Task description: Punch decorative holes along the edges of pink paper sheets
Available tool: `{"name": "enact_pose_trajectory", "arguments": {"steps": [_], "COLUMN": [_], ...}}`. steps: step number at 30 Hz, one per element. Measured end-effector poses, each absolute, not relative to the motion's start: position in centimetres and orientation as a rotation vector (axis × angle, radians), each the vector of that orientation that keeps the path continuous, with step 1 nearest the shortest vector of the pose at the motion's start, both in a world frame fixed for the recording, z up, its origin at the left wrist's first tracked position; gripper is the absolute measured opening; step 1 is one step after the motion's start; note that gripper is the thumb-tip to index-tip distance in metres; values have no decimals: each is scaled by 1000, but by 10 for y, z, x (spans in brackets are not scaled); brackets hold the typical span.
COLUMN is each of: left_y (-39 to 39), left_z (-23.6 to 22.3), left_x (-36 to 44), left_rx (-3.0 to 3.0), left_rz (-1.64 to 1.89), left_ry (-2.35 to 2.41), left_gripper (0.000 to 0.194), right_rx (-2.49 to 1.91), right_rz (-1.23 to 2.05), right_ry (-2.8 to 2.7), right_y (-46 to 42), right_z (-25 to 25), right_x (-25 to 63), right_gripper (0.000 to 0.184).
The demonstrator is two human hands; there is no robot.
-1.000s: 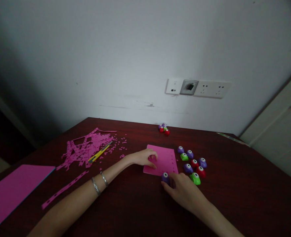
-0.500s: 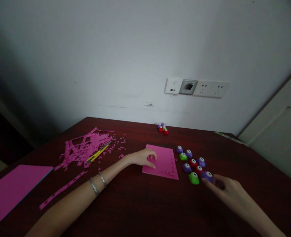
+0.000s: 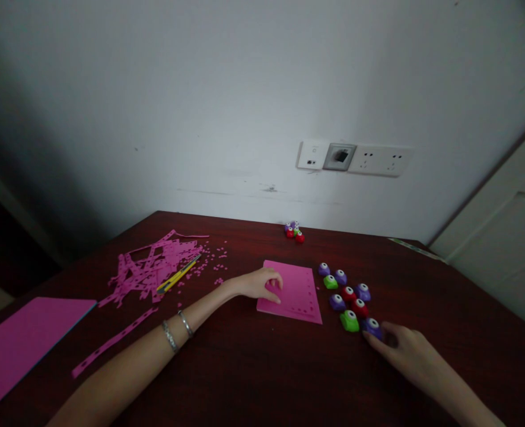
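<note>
My left hand [image 3: 262, 284] rests on the left part of a pink paper sheet [image 3: 295, 284], its fingers curved and its thumb apart. Small punched holes run along the sheet's right and lower edges. To the right, my right hand [image 3: 404, 347] has its thumb and fingers around a purple craft punch [image 3: 371, 327] with a white, black-centred button, at the table surface. Right beside it stand a green punch [image 3: 350, 321] and a red punch [image 3: 359, 307]. Several more purple, red and green punches, among them a purple one [image 3: 337, 302], are grouped just behind.
A heap of pink paper strips [image 3: 164, 267] with small punched bits lies at the left, a yellow utility knife [image 3: 179, 277] on it. Nearer are a single punched strip [image 3: 113, 343] and a stack of pink sheets [image 3: 31, 338]. Smaller punches [image 3: 294, 230] stand by the wall.
My right hand has carried the purple punch from the sheet's lower edge to the right, then down beside the green and red punches. My left hand has stayed on the sheet.
</note>
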State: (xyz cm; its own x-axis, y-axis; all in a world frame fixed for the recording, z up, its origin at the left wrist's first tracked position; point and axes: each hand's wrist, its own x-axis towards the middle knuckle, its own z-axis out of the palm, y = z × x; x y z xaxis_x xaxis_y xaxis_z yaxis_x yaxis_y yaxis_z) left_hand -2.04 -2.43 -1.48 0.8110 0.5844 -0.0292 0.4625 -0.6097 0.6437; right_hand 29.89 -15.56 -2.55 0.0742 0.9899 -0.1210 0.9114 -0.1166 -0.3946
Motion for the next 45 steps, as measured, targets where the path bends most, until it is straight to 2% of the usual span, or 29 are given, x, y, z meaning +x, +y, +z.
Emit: {"name": "enact_pose_trajectory", "arguments": {"steps": [7,13,18,23,39,45], "left_y": [-24,-23,-23,-26,-29,-14], "left_z": [-17,-22,-23,-18,-12,-6], "left_x": [-20,-20,-20,-19,-19,-9], "left_rx": [2341,2364,2405,2392,2470,2358], "left_rz": [224,253,267,282,211,142], "left_ry": [788,801,797,797,849,908], "left_gripper": [35,37,35,33,37,22], "right_rx": [-2235,-1680,-1573,-1597,-1480,-1407], "right_rz": [362,329,196,212,-84,-118], "right_ry": [-1881,-2095,-2048,-2036,-2252,-2204], "right_y": [-165,-163,-136,-112,-111,-115], "right_z": [-6,-7,-43,-54,-54,-64], "right_x": [288,228,203,198,188,191], "right_gripper": [39,25,46,51,27,26]}}
